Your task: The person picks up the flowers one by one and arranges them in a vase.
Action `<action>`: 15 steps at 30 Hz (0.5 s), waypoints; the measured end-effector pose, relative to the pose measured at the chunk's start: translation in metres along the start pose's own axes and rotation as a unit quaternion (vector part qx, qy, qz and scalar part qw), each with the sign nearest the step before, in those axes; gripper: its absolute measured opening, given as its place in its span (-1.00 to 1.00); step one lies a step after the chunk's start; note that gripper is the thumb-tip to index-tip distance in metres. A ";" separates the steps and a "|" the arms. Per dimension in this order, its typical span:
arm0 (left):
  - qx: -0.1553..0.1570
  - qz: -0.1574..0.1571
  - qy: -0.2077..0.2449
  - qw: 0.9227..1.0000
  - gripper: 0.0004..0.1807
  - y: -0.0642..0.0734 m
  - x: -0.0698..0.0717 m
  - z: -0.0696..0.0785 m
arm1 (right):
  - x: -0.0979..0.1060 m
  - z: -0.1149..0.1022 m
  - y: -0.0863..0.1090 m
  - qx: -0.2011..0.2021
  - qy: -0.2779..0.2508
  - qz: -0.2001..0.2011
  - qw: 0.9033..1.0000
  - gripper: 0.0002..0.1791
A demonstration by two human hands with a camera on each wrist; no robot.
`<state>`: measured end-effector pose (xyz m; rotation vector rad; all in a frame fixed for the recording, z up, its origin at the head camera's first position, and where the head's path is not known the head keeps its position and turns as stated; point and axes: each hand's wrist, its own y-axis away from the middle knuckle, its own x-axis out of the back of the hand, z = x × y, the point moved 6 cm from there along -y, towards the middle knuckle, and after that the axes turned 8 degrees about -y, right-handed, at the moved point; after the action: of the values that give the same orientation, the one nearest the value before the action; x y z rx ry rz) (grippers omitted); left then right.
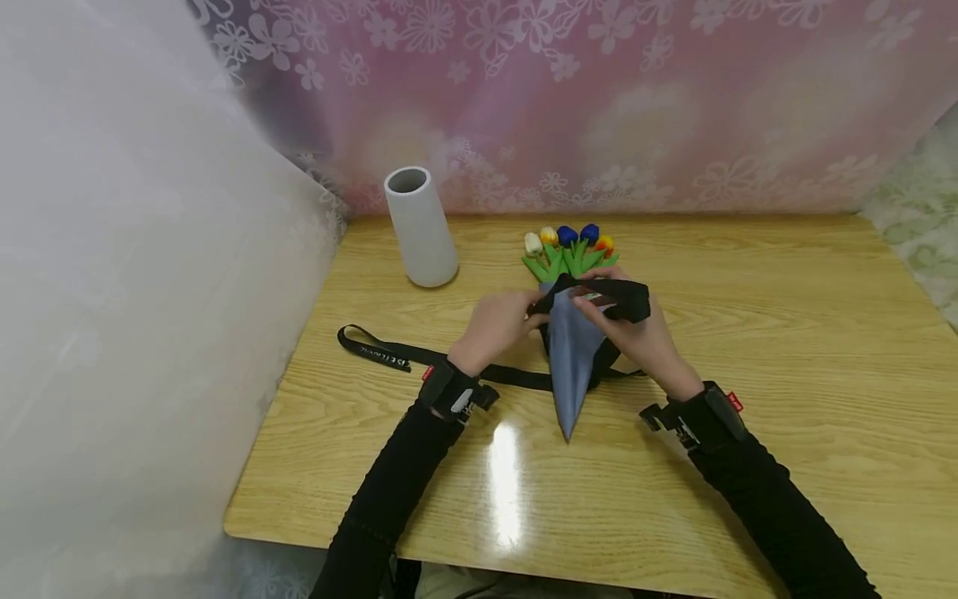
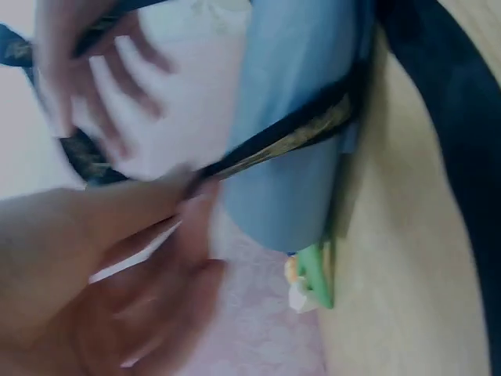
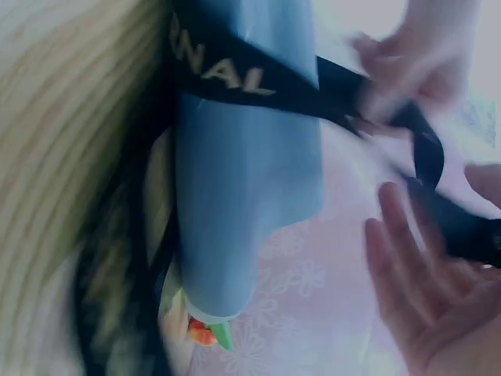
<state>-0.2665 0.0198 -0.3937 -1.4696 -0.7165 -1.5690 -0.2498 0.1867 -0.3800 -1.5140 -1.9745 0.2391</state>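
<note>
A bouquet of artificial tulips (image 1: 567,239), white, yellow, blue and orange, lies on the table in blue-grey wrapping (image 1: 572,358). A black ribbon (image 3: 243,78) with gold lettering crosses the wrapping. My left hand (image 1: 500,324) is at the bouquet's left side and pinches the ribbon between thumb and finger, seen in the left wrist view. On the right side, my right hand (image 1: 636,333) has its fingers extended and thumb apart. The ribbon runs across these fingers (image 3: 399,266) in the right wrist view. The stems are hidden inside the wrapping.
A white vase (image 1: 422,233) stands upright at the table's back left. One long ribbon tail (image 1: 382,353) stretches left over the wooden table (image 1: 786,333), ending in a loop. A pink floral curtain (image 1: 524,108) hangs behind the table, and a white sheet (image 1: 135,291) hangs at left.
</note>
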 end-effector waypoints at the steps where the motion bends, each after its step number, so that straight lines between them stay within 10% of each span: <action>1: 0.008 0.031 0.015 0.999 -0.78 0.000 0.006 0.000 | -0.002 0.003 0.000 -0.016 0.019 -0.012 1.000 -0.63; 7: -0.037 0.180 0.125 0.975 -0.73 0.007 0.040 0.011 | -0.019 0.019 0.006 -0.074 0.106 -0.124 0.984 -0.75; 15: -0.044 0.070 0.070 0.994 -0.40 0.002 0.022 0.014 | 0.000 0.007 0.005 -0.049 0.097 0.003 0.994 -0.86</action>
<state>-0.2568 0.0268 -0.3704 -1.4255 -0.4594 -1.5944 -0.2494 0.1904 -0.3877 -1.5423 -1.8507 -0.0038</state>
